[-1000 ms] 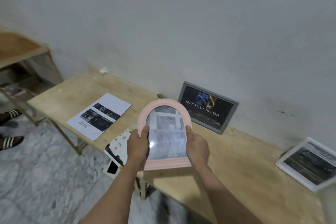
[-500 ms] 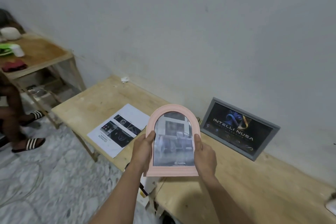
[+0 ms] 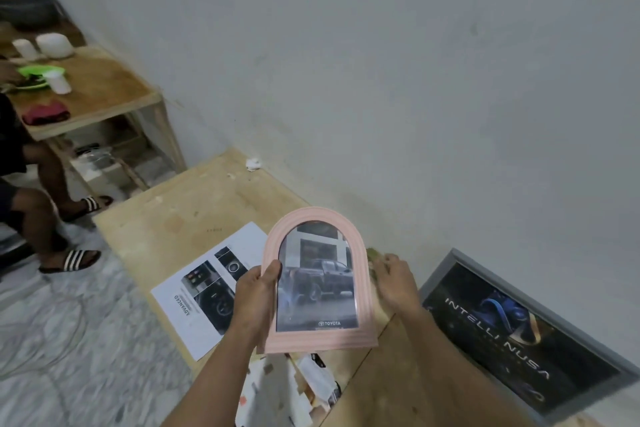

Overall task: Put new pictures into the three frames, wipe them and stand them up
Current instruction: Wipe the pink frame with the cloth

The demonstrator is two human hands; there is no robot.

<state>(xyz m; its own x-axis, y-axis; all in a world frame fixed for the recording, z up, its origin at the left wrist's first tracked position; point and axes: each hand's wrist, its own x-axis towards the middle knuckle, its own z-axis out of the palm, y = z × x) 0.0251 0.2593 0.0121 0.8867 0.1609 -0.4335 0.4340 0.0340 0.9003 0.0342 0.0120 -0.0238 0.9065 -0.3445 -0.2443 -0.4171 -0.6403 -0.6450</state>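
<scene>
While the left hand (image 3: 254, 305) is gripping the pink arched frame (image 3: 320, 282) by its left edge, thumb lying over the front rim and fingers curled behind, the right hand (image 3: 394, 282) is sitting just off the frame's right edge, fingers loosely bent. Whether the right hand is touching the frame or the greenish item (image 3: 373, 255) at its fingertips cannot be told. The two hands are apart, with the frame between them, held upright and tilted slightly above the wooden table (image 3: 194, 211). A picture of a dark pickup truck with a Toyota mark at the bottom is showing behind the glazing.

Directly below the hands, a loose heap of cut paper scraps (image 3: 298, 388) is lying at the table's near edge. To the left of the left hand, a printed sheet (image 3: 207, 284) bearing dashboard photographs is lying flat on the table. To the right of the right hand, a grey rectangular frame (image 3: 530, 333) carrying a dark "INTELLI NUSA" print is leaning against the wall (image 3: 381, 80). Beyond the hands, a small white crumpled scrap (image 3: 254, 164) is resting where table and wall meet.

Far to the left, a second person's legs in striped sandals (image 3: 71, 260) are showing on the marble floor, beside another wooden table (image 3: 104, 90) bearing white cups, a green plate and a red cloth.
</scene>
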